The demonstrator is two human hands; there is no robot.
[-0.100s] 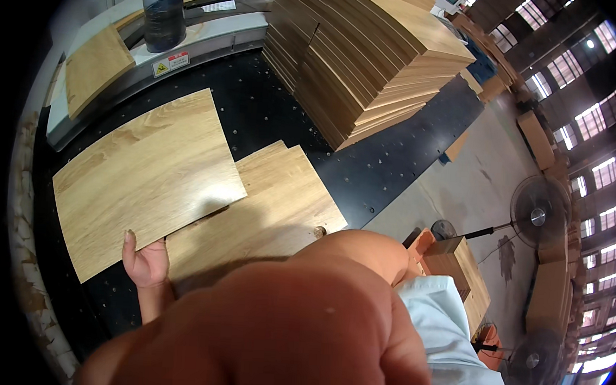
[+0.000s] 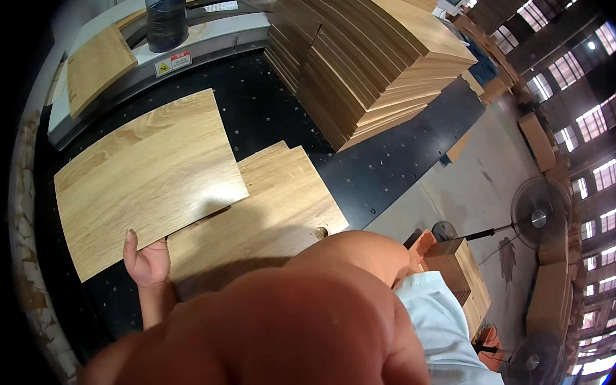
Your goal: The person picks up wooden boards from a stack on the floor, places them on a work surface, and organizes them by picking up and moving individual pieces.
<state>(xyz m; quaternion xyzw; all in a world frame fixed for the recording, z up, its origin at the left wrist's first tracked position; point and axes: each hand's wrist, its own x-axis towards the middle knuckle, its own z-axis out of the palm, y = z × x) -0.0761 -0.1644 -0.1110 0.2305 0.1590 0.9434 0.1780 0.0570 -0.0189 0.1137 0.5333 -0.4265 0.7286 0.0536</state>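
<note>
My left hand (image 2: 150, 264) grips the near edge of a light wood-grain board (image 2: 150, 176), its thumb up at the edge and its other fingers partly hidden beneath. This board is tilted and partly overlaps a second wood-grain board (image 2: 279, 198), which lies on the black table and has a round hole near its right corner. Very close and blurred, my right hand (image 2: 264, 331) fills the lower middle, with its bent arm behind it. Its fingers cannot be made out, and it covers the near part of the second board.
Tall stacks of wood-grain boards (image 2: 379, 70) stand at the back of the black table (image 2: 409, 149). On the pale ledge at the far left are a dark bottle (image 2: 166, 16) and a small board (image 2: 98, 67). Fans (image 2: 538, 218) and more boards (image 2: 473, 280) stand to the right.
The whole view has shifted very slightly. Both hands and the boards keep their places relative to each other.
</note>
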